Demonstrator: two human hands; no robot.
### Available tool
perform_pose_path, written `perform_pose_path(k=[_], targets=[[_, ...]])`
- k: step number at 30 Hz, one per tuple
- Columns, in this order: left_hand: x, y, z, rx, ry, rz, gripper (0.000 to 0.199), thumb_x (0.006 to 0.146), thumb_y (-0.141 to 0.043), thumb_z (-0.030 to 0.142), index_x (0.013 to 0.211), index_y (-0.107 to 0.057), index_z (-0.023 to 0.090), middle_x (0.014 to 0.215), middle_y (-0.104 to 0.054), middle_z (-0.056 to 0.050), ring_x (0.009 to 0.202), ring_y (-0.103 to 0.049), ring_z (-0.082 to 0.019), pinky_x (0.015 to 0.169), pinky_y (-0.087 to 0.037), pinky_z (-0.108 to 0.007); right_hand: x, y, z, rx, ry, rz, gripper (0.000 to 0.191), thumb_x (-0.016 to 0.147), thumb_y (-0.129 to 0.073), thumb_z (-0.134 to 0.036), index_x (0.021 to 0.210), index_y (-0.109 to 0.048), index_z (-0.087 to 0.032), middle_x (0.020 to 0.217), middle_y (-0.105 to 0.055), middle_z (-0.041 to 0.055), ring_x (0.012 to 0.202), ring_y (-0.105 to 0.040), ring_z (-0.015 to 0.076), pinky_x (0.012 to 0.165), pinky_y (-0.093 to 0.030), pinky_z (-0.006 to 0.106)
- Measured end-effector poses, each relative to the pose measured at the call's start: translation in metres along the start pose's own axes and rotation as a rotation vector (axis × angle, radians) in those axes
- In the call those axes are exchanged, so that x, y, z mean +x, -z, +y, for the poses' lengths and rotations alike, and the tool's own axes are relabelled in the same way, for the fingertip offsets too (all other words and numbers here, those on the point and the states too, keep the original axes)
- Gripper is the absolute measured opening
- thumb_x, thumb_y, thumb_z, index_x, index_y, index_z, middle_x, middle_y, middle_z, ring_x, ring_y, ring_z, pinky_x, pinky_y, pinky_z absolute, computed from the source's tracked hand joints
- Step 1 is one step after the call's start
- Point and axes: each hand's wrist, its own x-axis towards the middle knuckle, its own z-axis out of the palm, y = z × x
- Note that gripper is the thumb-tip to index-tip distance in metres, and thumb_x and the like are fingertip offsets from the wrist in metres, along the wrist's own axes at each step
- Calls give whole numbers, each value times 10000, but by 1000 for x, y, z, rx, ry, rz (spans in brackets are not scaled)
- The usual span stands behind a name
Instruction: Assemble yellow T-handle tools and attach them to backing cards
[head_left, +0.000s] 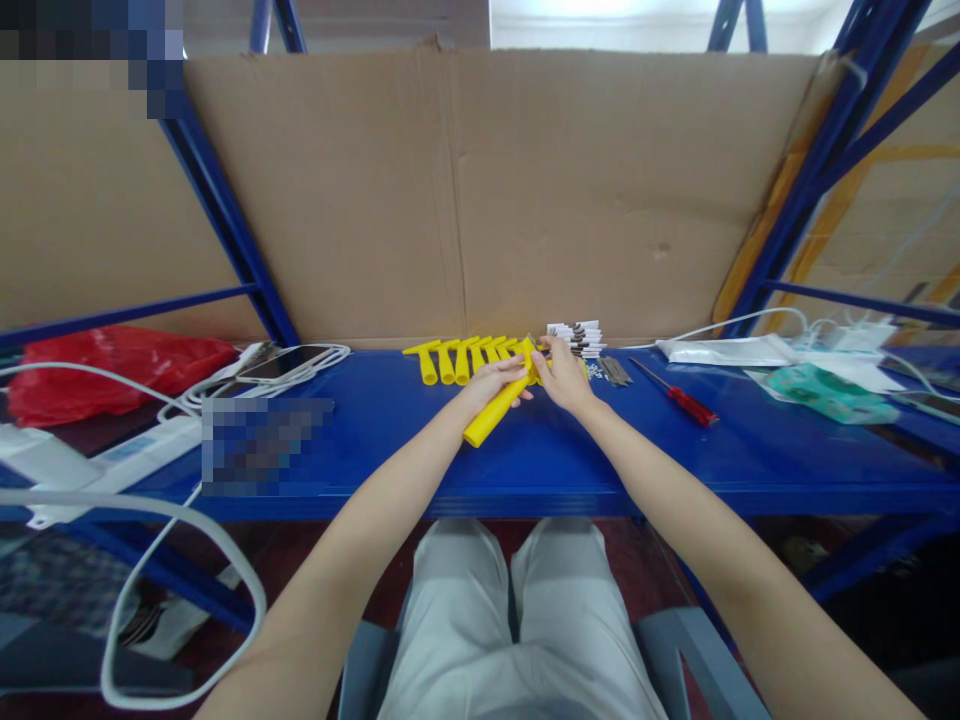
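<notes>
A yellow T-shaped handle (491,416) lies slantwise in my hands, its round hollow end pointing down toward me. My left hand (496,384) is wrapped around its shaft. At the wider head end, my right hand (561,376) grips with thumb and fingers; a small part at its fingertips is too small to make out. Just behind my hands, several similar yellow handles (448,364) stand in a row on the blue table. To the right of my right hand are a stack of white-and-dark pieces (585,337) and a small pile of flat grey metal strips (615,372).
A red screwdriver (694,407) lies on the blue tabletop (390,440) at right, near a white packet (726,351) and a green tissue pack (832,393). A red plastic bag (120,372), white cables and a power strip (150,448) occupy the left. Cardboard (562,190) walls the back.
</notes>
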Motion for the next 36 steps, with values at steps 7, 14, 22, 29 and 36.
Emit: perform_pose_path(k=[7,14,22,29,36], targets=[[0,0,1,-12,4,-5,594,826,-627,74,1390,-447,128,848,-699,-73,447,-624,-108,339,-399,-175,-1,6,-9,-207,31,-29,456,969,-296,-412,1265,-512,-141,1289,-567,199,1185,-520,325,968,-362,501],[-3,-2,3,-7,5,13,567,854,-522,20,1403,-416,112,823,-697,-75,440,-609,-105,360,-402,-180,-1,7,-10,-306,38,-57,485,984,-243,-424,1286,-494,-139,1299,-566,185,1176,-528,307,958,-372,470],[1,3,3,-23,-4,22,587,855,-508,24,1421,-403,138,916,-708,-113,469,-618,-109,375,-410,-182,-2,7,-12,-366,17,-139,479,981,-250,-398,1320,-463,-136,1337,-542,186,1220,-503,300,965,-384,470],[7,14,7,-61,-16,123,643,851,-501,22,1460,-353,161,1047,-702,-148,467,-611,-96,375,-413,-172,4,29,-1,-458,-157,-118,454,923,-379,-359,1306,-488,-141,1331,-538,207,1202,-505,333,922,-418,503],[5,15,12,-94,-11,149,658,850,-497,18,1473,-336,154,1106,-687,-178,459,-614,-93,362,-408,-170,4,96,56,-797,-632,-363,412,820,-517,-308,1171,-635,-127,1189,-631,238,1102,-586,374,872,-435,531]])
